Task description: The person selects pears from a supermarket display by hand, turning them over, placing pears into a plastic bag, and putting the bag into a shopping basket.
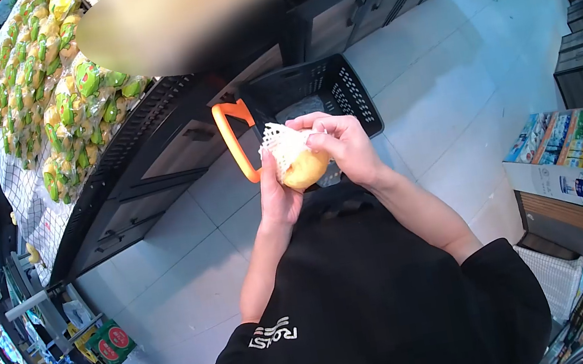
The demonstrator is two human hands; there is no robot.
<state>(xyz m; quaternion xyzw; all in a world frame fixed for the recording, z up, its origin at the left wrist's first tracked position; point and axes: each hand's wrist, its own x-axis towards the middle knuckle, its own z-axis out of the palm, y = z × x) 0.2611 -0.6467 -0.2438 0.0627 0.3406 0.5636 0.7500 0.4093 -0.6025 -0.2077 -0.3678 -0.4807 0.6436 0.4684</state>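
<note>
A round yellow fruit (306, 171), partly sleeved in a white foam net (281, 143), is held between my two hands in front of my chest. My left hand (279, 193) is closed around its left side, with the thumb along the net. My right hand (348, 145) grips the net's edge and the fruit's upper right side with thumb and fingers. The fruit's exact kind is unclear. Just beyond and below my hands, a black shopping basket (355, 89) with an orange handle (231, 140) stands on the floor.
Bagged yellow fruit (61, 103) covers a display stand at the left, above dark cabinet drawers (185, 149). Boxed packs (564, 141) stand on a shelf at the right. A green carton (113, 344) is at the lower left. An oval blur hides part of the display.
</note>
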